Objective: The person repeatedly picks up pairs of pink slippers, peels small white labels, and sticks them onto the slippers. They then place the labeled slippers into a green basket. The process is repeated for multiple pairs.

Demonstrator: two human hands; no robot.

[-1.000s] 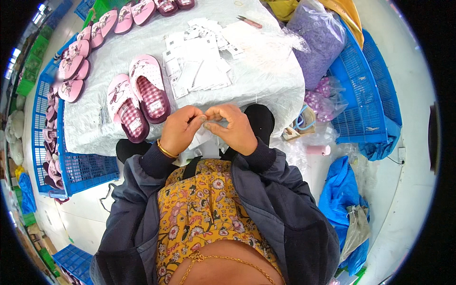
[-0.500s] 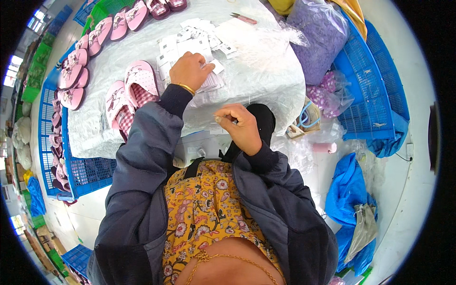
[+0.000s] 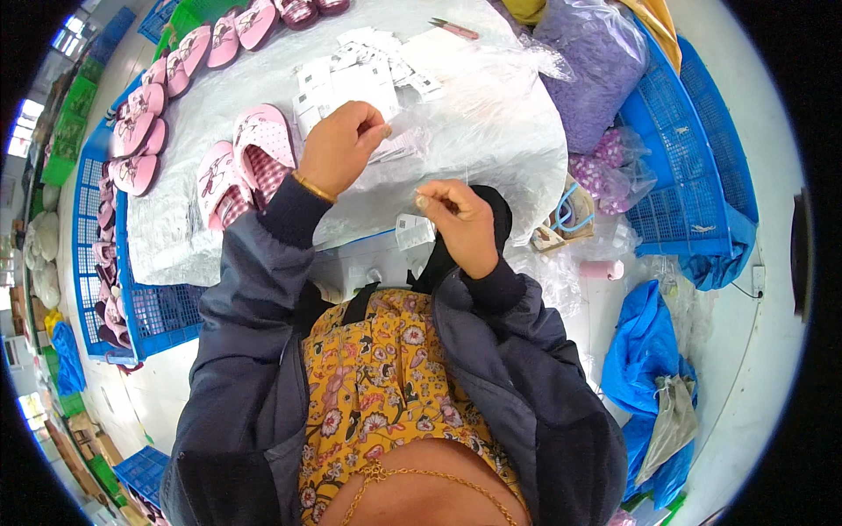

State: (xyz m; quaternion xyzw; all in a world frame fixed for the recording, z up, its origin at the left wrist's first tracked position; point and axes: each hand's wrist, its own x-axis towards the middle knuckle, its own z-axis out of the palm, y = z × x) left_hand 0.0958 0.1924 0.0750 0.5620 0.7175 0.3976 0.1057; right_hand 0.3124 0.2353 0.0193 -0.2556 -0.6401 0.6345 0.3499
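Observation:
My left hand [image 3: 342, 145], with a gold bangle at the wrist, reaches over the table and pinches its fingertips on a white paper tag at the near edge of a loose pile of white tags [image 3: 360, 70]. My right hand [image 3: 456, 219] stays close to my body at the table's front edge. Its thumb and forefinger are pinched together, and a small white tag [image 3: 412, 232] hangs below them. A pair of pink slippers with checked insoles [image 3: 241, 167] lies just left of my left hand.
The table [image 3: 491, 114] is covered with clear plastic sheet. Several more pink slippers [image 3: 140, 131] line its left and far edges. Blue crates [image 3: 684, 184] stand on both sides, a purple bag [image 3: 605, 61] at the back right, and a blue plastic bag [image 3: 649, 351] on the floor.
A second ago both hands were together at the table's front edge. My left hand then reached forward to the tag pile and now pinches there. My right hand has barely moved.

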